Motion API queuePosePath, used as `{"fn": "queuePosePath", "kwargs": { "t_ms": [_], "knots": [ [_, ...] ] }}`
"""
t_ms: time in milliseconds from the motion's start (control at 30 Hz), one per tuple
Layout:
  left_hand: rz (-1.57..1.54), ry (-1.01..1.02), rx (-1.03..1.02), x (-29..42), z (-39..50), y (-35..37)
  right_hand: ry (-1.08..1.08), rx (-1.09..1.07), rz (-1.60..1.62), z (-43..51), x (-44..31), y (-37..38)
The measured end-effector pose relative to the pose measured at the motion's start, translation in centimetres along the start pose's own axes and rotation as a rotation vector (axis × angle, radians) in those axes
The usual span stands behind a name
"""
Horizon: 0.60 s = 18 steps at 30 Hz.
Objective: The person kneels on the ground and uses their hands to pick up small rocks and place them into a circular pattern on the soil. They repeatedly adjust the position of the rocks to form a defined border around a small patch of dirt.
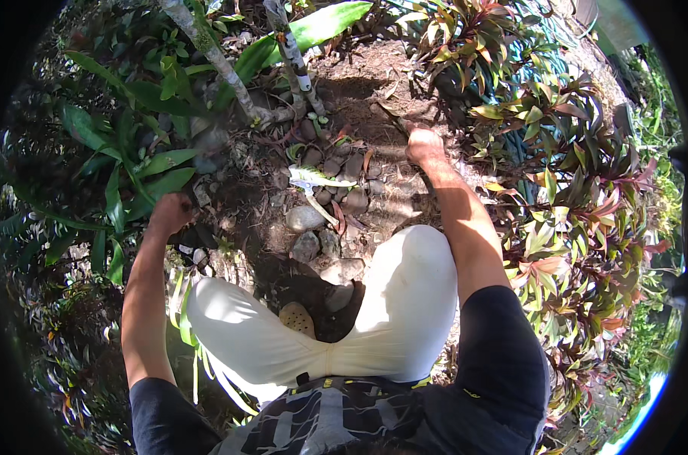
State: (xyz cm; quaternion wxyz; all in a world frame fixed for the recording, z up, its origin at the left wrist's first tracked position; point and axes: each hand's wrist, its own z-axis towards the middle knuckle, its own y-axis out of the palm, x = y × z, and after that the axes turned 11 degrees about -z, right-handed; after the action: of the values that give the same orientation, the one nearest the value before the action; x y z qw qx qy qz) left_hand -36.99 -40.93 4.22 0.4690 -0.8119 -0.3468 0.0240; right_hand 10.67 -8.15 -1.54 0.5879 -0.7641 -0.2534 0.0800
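Observation:
My right hand [424, 143] is closed around a thin dark tool or stick [392, 116], whose far end points up and left over bare soil [372, 94]. My left hand [174, 213] is curled low beside green strap leaves at the left; whether it holds anything is hidden. Between my hands, on the stony ground, lies a pair of pruning shears [307, 183] with pale handles, its shape partly lost in glare. A smooth pale stone [304, 218] sits just below the shears.
Thin mottled trunks [221, 65] rise at the upper left. Broad-leaved green plants [150, 165] stand at the left and reddish leafy plants [548, 222] at the right, with a teal hose [514, 142] among them. More rocks [305, 247] lie before my knees, above a tan perforated clog [297, 319].

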Motion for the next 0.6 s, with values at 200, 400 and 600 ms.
{"fn": "queuePosePath", "kwargs": {
  "t_ms": [200,400,600],
  "knots": [
    [0.026,-0.031,0.124,-1.2,-5.7,-0.1,-0.157,-0.195,0.269,-3.2,6.1,-3.2],
    [-0.026,-0.104,0.121,2.3,-7.8,-1.0,-0.049,-0.087,0.296,3.0,2.1,-5.2],
    [-0.042,-0.078,0.145,5.1,-11.9,-3.0,-0.307,-0.311,0.398,1.5,4.2,-2.8]
  ]
}}
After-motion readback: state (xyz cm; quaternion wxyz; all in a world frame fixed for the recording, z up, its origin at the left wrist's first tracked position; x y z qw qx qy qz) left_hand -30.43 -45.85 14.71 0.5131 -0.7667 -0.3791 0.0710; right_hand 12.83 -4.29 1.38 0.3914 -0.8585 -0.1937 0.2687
